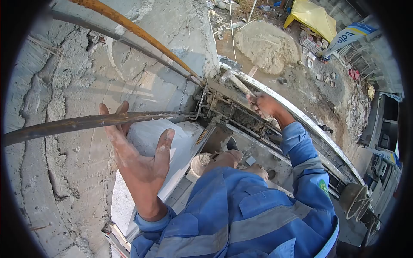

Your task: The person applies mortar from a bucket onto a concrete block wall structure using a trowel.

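My right hand (267,106) is wrapped around the pale handle of a hammer (241,85). The hammer's head lies over the near end of a long white-smeared metal beam. My left hand (144,165) is open, thumb spread away from the fingers, with dried cement on the skin. Its fingertips reach up behind a long rusty steel bar (86,121), which crosses in front of them. Below that bar sits a white block (159,131), partly covered by my left hand. A narrow trough with a rebar cage (247,118) runs beneath my right hand.
A second rusty bar (142,32) slants over the rough concrete slab (77,86) to the left. The white metal beam (309,122) edges a drop to the ground, where a sand pile (271,47) and a yellow canopy (312,19) stand. A round bucket-like object (353,200) is at the right.
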Demonstrator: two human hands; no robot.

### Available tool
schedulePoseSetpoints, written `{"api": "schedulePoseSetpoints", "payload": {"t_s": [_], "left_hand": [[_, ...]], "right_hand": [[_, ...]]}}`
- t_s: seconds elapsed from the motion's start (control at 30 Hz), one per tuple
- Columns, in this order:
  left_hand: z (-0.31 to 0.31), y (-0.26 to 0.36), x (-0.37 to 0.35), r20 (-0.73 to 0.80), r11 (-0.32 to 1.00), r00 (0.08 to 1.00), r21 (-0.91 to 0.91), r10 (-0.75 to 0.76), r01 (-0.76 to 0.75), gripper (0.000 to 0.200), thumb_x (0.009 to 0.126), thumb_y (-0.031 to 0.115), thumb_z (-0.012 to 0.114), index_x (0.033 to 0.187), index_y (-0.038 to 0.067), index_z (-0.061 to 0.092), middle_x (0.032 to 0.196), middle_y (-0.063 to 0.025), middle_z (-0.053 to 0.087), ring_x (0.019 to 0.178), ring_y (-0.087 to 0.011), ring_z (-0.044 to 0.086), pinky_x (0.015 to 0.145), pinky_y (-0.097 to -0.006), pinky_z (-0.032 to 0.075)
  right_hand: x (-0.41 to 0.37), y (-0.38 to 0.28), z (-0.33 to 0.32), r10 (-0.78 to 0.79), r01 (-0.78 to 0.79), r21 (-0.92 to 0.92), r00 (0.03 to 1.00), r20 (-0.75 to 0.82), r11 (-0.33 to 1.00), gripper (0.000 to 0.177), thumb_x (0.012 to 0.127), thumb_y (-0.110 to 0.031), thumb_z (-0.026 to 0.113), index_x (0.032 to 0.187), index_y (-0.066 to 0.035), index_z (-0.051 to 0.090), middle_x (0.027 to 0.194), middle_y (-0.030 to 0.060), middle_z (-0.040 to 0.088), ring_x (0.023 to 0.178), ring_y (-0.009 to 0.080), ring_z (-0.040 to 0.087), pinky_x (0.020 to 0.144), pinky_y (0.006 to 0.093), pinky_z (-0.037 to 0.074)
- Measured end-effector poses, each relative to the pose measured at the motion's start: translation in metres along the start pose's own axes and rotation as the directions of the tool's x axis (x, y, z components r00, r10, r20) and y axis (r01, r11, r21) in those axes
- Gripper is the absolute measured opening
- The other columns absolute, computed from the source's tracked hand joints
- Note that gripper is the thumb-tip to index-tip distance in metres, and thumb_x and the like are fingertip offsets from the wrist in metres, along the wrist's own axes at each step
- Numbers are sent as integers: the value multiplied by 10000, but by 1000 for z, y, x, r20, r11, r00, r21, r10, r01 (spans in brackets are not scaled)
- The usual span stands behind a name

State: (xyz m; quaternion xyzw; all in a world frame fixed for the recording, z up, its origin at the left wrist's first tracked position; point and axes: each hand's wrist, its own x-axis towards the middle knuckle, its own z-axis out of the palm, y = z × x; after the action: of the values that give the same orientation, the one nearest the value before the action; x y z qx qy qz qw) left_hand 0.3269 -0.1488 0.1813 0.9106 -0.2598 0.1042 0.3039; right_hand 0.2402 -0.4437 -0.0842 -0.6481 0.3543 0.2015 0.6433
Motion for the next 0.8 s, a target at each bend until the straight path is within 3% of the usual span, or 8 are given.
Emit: {"api": "schedulePoseSetpoints", "payload": {"t_s": [0.17,0.23,0.37,0.5,0.57,0.63,0.73,0.8], "left_hand": [[4,7,2,-22,998,998,-7,-60,60,1082,668,7,775,1509,44,95,1334,-234,495,1150,-349,553,999,-419,427],[5,8,1,-18,998,997,-1,-70,70,1085,668,10,777,1509,44,92,1336,-231,494,1148,-350,554,999,-420,428],[2,6,2,1,997,997,0,-74,74,1085,670,24,782,1505,36,89,1341,-230,490,1147,-351,555,1001,-420,427],[4,5,1,2,999,1000,40,-27,27,1083,672,41,787,1504,33,94,1342,-228,489,1150,-354,552,1006,-420,424],[5,2,1,-27,999,1000,36,-6,7,1087,675,55,791,1504,33,89,1338,-231,491,1144,-353,555,1007,-420,423],[4,3,2,-20,1000,1000,8,-16,16,1084,677,56,791,1504,32,90,1338,-235,490,1144,-352,556,1008,-421,422],[4,2,2,-27,1000,1000,7,-10,11,1075,683,57,788,1504,33,95,1334,-242,490,1142,-352,558,1007,-421,422],[3,1,0,-25,999,999,27,23,-23,1069,685,57,786,1504,34,100,1331,-246,491,1141,-352,559,1004,-421,424]], "right_hand": [[25,4,19,-71,247,324,880,-469,913,478,910,-481,591,745,-37,526,583,12,495,435,143,486,379,301,393],[5,15,46,55,-65,58,985,164,996,471,931,-468,563,742,-40,518,573,19,491,408,143,481,364,297,389],[7,10,7,85,-109,228,990,114,967,443,950,-442,542,763,-42,510,577,18,490,414,146,486,367,300,395],[21,21,47,-19,273,443,868,-496,854,423,957,-432,536,766,-57,500,593,2,500,424,137,475,368,307,387],[1,19,54,-31,14,101,985,168,995,433,965,-447,509,788,-52,497,597,6,500,413,131,473,360,296,392],[-11,6,30,-47,41,44,990,130,998,427,971,-453,492,810,-58,479,598,0,477,413,121,466,367,278,407],[5,0,19,-68,166,516,977,-202,840,378,974,-434,492,833,-86,452,591,-11,428,422,106,452,375,276,415],[11,-2,46,-91,233,379,930,-356,896,403,983,-432,479,768,-91,479,565,-17,468,408,99,445,364,266,388]]}}
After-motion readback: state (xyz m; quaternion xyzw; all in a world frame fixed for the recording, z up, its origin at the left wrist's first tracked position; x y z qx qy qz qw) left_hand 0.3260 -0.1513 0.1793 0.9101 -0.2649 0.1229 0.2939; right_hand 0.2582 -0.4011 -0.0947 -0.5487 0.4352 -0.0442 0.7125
